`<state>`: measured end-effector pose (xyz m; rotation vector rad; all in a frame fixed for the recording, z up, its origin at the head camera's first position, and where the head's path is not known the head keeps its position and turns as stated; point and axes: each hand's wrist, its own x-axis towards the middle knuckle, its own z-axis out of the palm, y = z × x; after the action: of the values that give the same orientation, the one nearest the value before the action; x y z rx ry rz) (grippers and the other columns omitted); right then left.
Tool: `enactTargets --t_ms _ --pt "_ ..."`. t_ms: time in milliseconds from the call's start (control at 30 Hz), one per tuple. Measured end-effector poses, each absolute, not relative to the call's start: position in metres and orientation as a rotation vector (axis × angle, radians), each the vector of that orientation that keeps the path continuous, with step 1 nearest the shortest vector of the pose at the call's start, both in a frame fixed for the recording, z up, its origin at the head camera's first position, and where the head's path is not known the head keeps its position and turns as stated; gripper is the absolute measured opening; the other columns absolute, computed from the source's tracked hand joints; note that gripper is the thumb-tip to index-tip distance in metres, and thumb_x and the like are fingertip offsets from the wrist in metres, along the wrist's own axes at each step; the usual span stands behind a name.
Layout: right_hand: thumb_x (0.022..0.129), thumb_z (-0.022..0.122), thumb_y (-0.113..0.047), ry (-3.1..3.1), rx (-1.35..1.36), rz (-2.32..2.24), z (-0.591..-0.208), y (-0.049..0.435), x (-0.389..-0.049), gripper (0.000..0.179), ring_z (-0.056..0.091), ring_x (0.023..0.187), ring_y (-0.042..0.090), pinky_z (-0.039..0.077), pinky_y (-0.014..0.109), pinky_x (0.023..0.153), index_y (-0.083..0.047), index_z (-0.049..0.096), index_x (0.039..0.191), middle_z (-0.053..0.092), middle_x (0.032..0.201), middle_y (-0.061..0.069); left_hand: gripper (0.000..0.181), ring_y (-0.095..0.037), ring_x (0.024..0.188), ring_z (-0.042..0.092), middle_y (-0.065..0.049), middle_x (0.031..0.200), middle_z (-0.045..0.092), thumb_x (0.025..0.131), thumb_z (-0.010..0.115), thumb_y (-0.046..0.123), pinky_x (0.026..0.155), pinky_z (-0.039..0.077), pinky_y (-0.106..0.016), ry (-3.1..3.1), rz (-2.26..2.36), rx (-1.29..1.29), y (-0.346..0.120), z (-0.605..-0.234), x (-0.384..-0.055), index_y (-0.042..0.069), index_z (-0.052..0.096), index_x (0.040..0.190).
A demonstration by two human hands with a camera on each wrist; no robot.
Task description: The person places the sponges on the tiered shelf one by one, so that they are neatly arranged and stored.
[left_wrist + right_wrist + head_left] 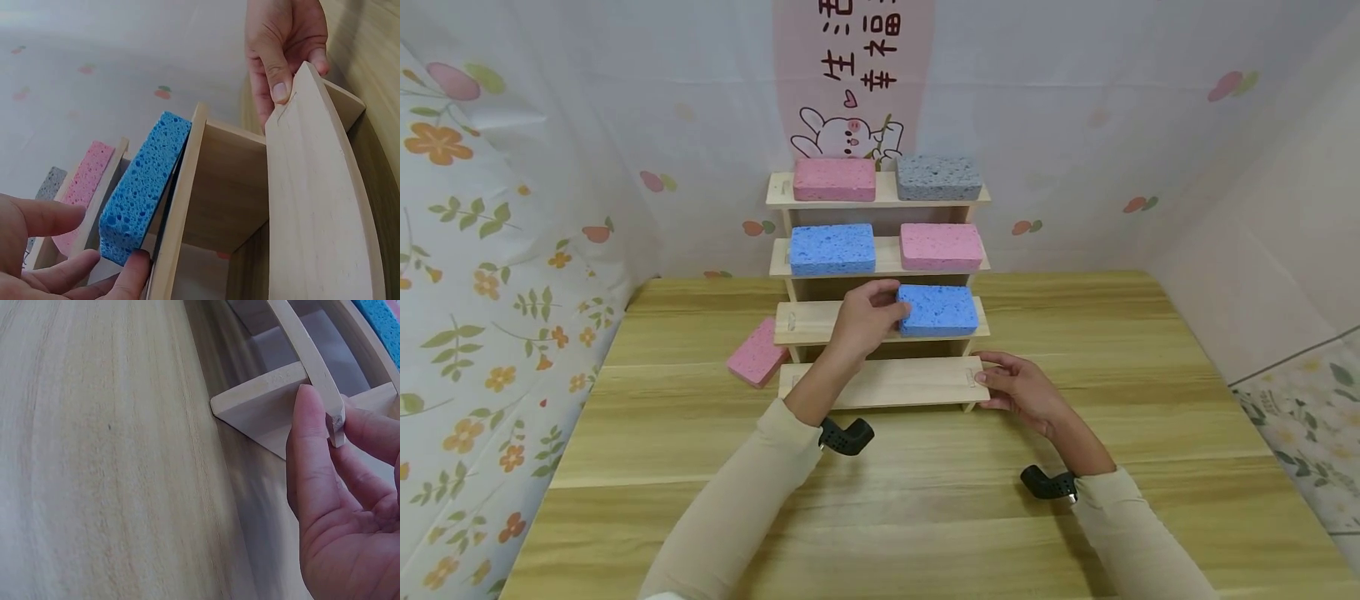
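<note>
A four-step wooden shelf stands on the table. My left hand holds the left end of a blue sponge on the right of the second step from the bottom. In the left wrist view the blue sponge leans slightly at that step's edge, with fingertips at its near end. My right hand pinches the right end of the lowest step, thumb on top. The right wrist view shows the fingers around that board's tip.
The step above bears a blue sponge and a pink sponge. On the top step sit a pink sponge and a grey sponge. Another pink sponge lies on the table left of the shelf. Behind hangs a printed cloth.
</note>
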<state>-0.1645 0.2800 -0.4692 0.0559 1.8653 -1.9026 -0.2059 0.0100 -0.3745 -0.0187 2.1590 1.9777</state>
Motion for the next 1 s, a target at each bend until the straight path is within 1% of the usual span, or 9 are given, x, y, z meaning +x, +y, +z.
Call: enactTargets --t_ms 100,200,300,533,700,800,1000 --pt "0.098 0.058 -0.012 1.869 0.064 -1.896 -0.468 0.280 -0.164 0.060 0.067 0.090 0.016 0.058 0.028 0.074 0.001 0.031 0.149 0.060 0.111 0.007 0.044 -0.020 0.115 0.058 -0.009 0.130 0.058 0.092 0.066 0.011 0.089 0.054 -0.031 2.149 1.977 -0.010 0.010 -0.373 -0.204 0.008 0.057 0.134" --pt "0.099 0.057 -0.012 1.876 0.074 -1.892 -0.468 0.279 -0.163 0.061 0.066 0.090 0.015 0.058 0.028 0.074 0.001 0.028 0.151 0.059 0.110 0.007 0.045 -0.019 0.124 0.053 -0.008 0.136 0.056 0.093 0.065 0.012 0.094 0.051 -0.032 2.148 1.962 -0.006 0.011 -0.371 -0.203 0.008 0.055 0.136" --pt "0.099 0.056 -0.011 1.876 0.079 -1.894 -0.470 0.279 -0.163 0.060 0.066 0.090 0.015 0.058 0.028 0.074 0.001 0.028 0.151 0.059 0.110 0.007 0.046 -0.018 0.127 0.051 -0.008 0.138 0.054 0.094 0.064 0.014 0.097 0.050 -0.032 2.150 1.939 -0.007 0.012 -0.370 -0.201 0.009 0.054 0.138" --pt "0.098 0.058 -0.010 1.850 0.077 -1.916 -0.473 0.278 -0.163 0.061 0.067 0.090 0.015 0.058 0.027 0.074 0.001 0.029 0.150 0.061 0.111 0.006 0.053 -0.021 0.127 0.052 -0.010 0.141 0.052 0.094 0.063 0.011 0.100 0.049 -0.034 2.106 1.970 -0.027 0.011 -0.367 -0.200 0.006 0.046 0.143" --pt "0.097 0.059 -0.012 1.869 0.075 -1.909 -0.472 0.280 -0.164 0.062 0.067 0.091 0.015 0.058 0.028 0.074 0.000 0.029 0.150 0.061 0.111 0.006 0.053 -0.021 0.134 0.045 -0.009 0.147 0.047 0.095 0.062 0.014 0.107 0.042 -0.036 2.128 1.928 0.023 0.007 -0.365 -0.197 0.009 0.045 0.145" --pt "0.097 0.059 -0.014 1.877 0.068 -1.903 -0.472 0.280 -0.163 0.062 0.066 0.092 0.015 0.058 0.029 0.074 0.000 0.029 0.150 0.061 0.111 0.006 0.051 -0.021 0.135 0.043 -0.009 0.147 0.047 0.095 0.062 0.016 0.108 0.041 -0.036 2.154 1.919 0.053 0.002 -0.365 -0.194 0.009 0.047 0.143" --pt "0.097 0.060 -0.014 1.876 0.071 -1.900 -0.471 0.281 -0.164 0.063 0.067 0.092 0.015 0.058 0.028 0.075 0.000 0.030 0.150 0.061 0.111 0.006 0.043 -0.020 0.129 0.050 -0.007 0.137 0.055 0.095 0.061 0.015 0.106 0.044 -0.036 2.193 1.988 0.104 -0.016 -0.356 -0.186 0.009 0.054 0.137"
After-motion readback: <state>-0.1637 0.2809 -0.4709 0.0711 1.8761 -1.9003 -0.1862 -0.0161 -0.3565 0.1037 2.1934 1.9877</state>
